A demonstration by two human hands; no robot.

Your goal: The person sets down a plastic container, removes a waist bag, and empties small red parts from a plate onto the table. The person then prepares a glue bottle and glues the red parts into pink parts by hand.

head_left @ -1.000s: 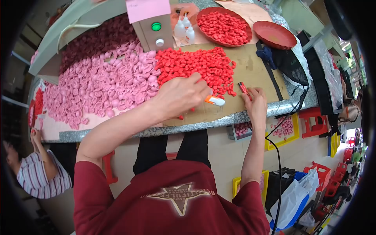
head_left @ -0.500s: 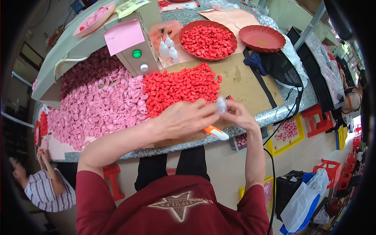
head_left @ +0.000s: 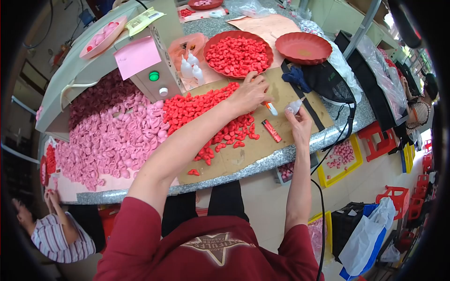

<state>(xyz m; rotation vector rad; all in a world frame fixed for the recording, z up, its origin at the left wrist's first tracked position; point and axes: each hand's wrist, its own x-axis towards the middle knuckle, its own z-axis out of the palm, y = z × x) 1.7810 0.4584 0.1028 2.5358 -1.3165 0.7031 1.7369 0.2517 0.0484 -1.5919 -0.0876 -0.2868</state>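
Heap of pink moulded pieces (head_left: 112,145) on the bench (head_left: 89,198), running back under a grey machine (head_left: 144,88) with a green button (head_left: 154,76). Next, white squeeze bottles (head_left: 186,71) grouped upright. Loose red pieces (head_left: 197,112) spread on a brown board (head_left: 248,152), more in a red dish (head_left: 269,58) behind. Left hand (head_left: 250,97) at that dish's near rim, fingers bent round an orange-and-white tool (head_left: 271,109), white end poking out; can't tell if fingertips touch the rim. Red tube (head_left: 271,131) lying on the board. Right hand (head_left: 301,125) pinching a small white bottle (head_left: 294,107) over the board, tilted, nozzle up and right. Second red dish (head_left: 302,52) farther back, black bag (head_left: 330,83) to its right
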